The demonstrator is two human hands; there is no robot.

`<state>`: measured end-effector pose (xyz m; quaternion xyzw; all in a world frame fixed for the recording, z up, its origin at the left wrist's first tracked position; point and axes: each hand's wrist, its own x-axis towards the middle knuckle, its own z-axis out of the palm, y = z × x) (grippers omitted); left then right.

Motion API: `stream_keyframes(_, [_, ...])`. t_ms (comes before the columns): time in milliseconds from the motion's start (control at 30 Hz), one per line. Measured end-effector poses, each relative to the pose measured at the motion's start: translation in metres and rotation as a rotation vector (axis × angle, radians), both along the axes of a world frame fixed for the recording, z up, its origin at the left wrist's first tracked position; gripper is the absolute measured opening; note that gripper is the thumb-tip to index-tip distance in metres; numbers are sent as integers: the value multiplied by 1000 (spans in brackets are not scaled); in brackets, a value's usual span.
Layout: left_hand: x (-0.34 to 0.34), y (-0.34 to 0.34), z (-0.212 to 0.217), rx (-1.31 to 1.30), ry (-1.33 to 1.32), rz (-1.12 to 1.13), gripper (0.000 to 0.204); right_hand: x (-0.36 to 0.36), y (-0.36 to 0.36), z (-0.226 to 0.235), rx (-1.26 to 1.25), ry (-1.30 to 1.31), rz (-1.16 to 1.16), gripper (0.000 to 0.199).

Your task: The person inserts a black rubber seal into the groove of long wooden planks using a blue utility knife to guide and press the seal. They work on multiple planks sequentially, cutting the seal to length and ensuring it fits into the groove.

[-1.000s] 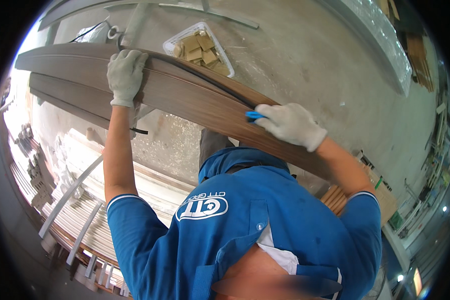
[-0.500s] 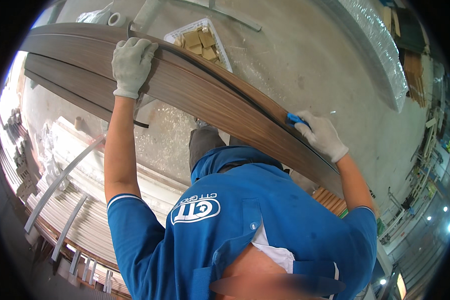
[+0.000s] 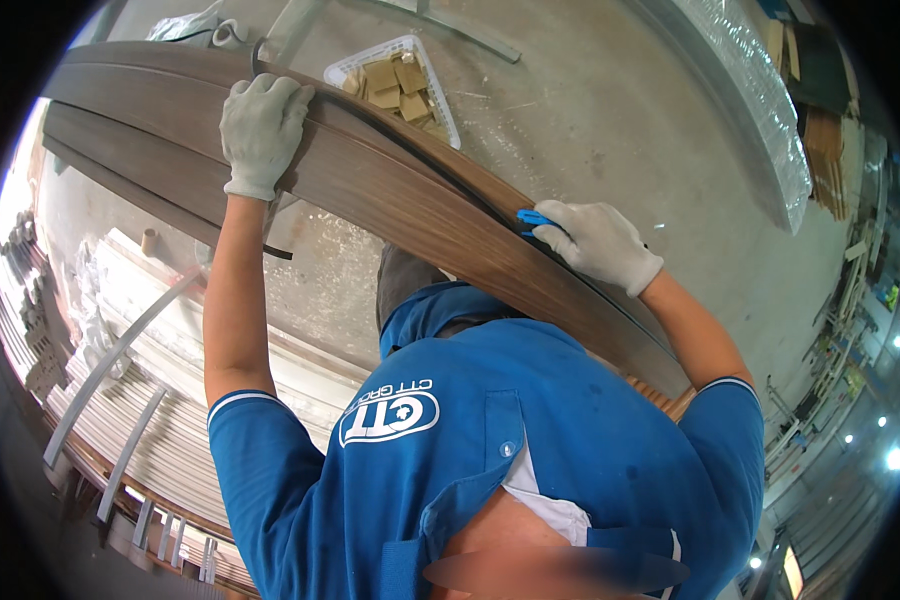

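A long brown wood-grain panel (image 3: 400,190) lies slantwise before me, from the far left to the near right. My left hand (image 3: 262,135), in a pale glove, is closed over its far edge, fingers curled. A black strip (image 3: 410,150) runs along the panel's length. My right hand (image 3: 598,242), also gloved, grips a small blue hand tool (image 3: 536,222) and holds it against this strip. The tool's working end is too small to make out. By my left hand, a dark curved end (image 3: 259,55) sticks up past the panel's edge.
Beyond the panel a white plastic basket (image 3: 450,125) holds several tan blocks. A second brown panel (image 3: 120,165) lies nearer on the left. Long pale profiles (image 3: 180,450) are stacked on a rack at lower left. A plastic-wrapped bundle (image 3: 760,120) lies at upper right.
My right hand has slid left along the black strip with the blue tool, away from the panel's near right end. My left hand keeps its grip in almost the same place.
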<state>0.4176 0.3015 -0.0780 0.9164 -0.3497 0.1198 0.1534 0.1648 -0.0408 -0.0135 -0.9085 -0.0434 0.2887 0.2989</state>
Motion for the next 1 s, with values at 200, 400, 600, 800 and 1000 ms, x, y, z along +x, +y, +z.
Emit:
stream_keyframes(200, [-1,-1,1,-16,4,15,18,49,38,-5,-9,-29,-27,26])
stream_keyframes(400, [-2,0,-1,-57,-9,31,17,121,89,-15,-10,-173,10,33])
stream_keyframes(600, [8,6,4,-37,-19,-41,14,175,125,-21,-38,-242,50,36])
stream_keyframes(800, [71,57,19,247,120,-350,13,174,126,-14,-91,-194,47,32])
stream_keyframes(1000, [203,132,25,349,157,-259,8,173,135,-15,-91,-166,-101,34])
